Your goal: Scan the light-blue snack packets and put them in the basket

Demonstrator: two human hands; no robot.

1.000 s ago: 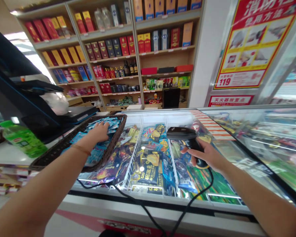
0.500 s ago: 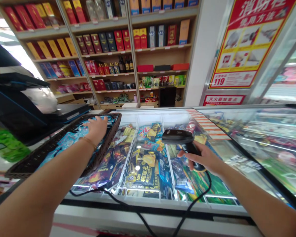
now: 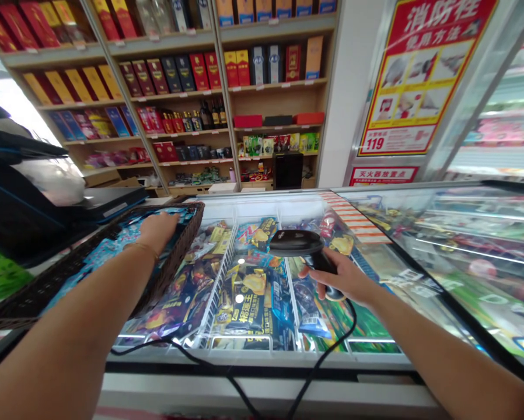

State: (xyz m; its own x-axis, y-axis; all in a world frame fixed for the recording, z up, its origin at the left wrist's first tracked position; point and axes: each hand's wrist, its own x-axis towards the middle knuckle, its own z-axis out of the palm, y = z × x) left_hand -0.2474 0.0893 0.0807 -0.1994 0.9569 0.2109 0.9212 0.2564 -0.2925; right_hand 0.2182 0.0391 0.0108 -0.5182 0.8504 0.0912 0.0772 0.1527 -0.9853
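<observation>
My right hand (image 3: 332, 274) is wrapped round the handle of a black barcode scanner (image 3: 294, 242), held above the glass-topped freezer with its head pointing left. A black cable (image 3: 318, 364) runs down from its handle and loops across the front. My left hand (image 3: 159, 226) reaches into a dark brown wicker basket (image 3: 194, 236), on top of small blue-and-white packets (image 3: 93, 256). Its fingers point down among the packets and are mostly hidden, so their grip is unclear. A thin bracelet (image 3: 143, 248) circles the left wrist.
Under the glass, white wire dividers (image 3: 220, 283) separate bagged frozen goods (image 3: 253, 286). A black weighing scale (image 3: 108, 201) and dark machine (image 3: 17, 198) stand left, beside a green package (image 3: 2, 274). Shelves of boxes (image 3: 170, 76) line the back; a red-and-yellow poster (image 3: 419, 76) hangs right.
The left hand's spread fingers have dipped down into the blue packets. The scanner stays in my right hand over the freezer. The view has shifted slightly, moving the scene left.
</observation>
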